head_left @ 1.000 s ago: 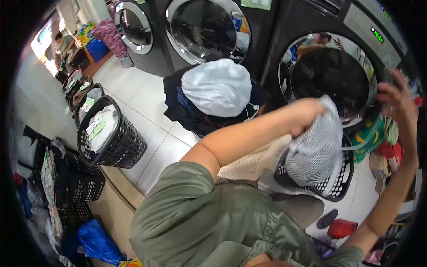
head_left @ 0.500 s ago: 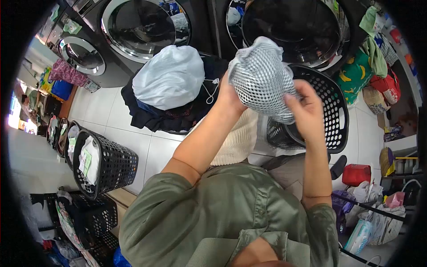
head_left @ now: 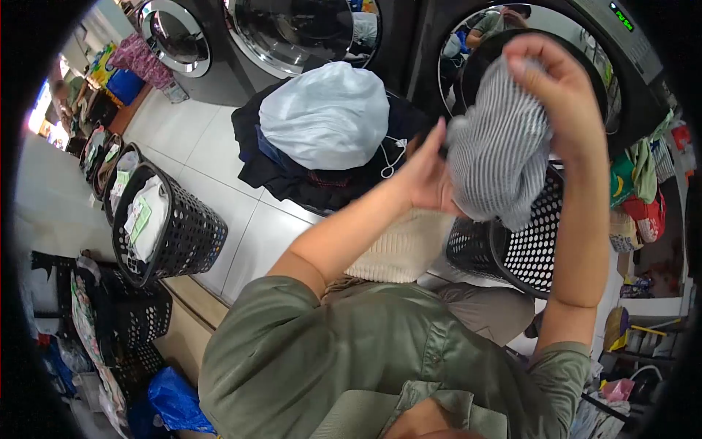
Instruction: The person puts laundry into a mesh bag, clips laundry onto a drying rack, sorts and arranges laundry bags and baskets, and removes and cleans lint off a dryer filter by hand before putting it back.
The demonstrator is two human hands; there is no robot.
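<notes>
A bundled grey-and-white patterned cloth [head_left: 497,150] is held up between my hands, in front of the right machine. My right hand [head_left: 559,91] grips its top, with thumb and fingers bent over the fabric. Against its lower left side, my left hand [head_left: 431,175] cups the cloth with its thumb raised; its fingertips are partly hidden. Below the cloth stands a black perforated laundry basket [head_left: 537,256]. To the left, a white cloth bundle [head_left: 325,117] with a drawstring lies on a pile of dark clothes [head_left: 296,186].
Front-loading machines [head_left: 292,33] line the far side. A cream ribbed item [head_left: 398,249] lies near my lap. Another black basket [head_left: 194,234] with white laundry stands at the left. Bags, including a red bag [head_left: 645,214], crowd the right. A blue bag [head_left: 175,399] sits at the lower left.
The view has turned to the right. My right hand has risen from the cloth's lower right side to its top, and the cloth now hangs longer. My left hand's thumb shows more clearly.
</notes>
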